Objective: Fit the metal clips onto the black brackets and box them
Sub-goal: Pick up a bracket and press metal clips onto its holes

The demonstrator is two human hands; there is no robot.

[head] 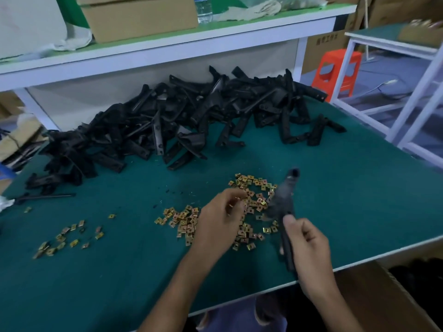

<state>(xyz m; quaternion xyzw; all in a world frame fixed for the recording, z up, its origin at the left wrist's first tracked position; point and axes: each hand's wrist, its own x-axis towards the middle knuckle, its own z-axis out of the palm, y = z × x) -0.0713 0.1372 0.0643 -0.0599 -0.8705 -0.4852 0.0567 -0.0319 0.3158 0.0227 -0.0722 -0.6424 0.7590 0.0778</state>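
A big heap of black brackets (182,118) lies across the back of the green table (119,271). Gold metal clips (254,202) are scattered in front of it, and a smaller scatter of clips (69,238) lies at the left. My left hand (220,219) hovers over the main clip pile with its fingers curled, pinching what looks like a small clip. My right hand (309,250) grips one black bracket (285,202), which is blurred and points away from me over the clips.
An open cardboard box (374,295) with black parts inside stands below the table's right front edge. A shelf (167,46) above the heap carries a carton and a water bottle. A red stool (338,70) and white racks stand at the right.
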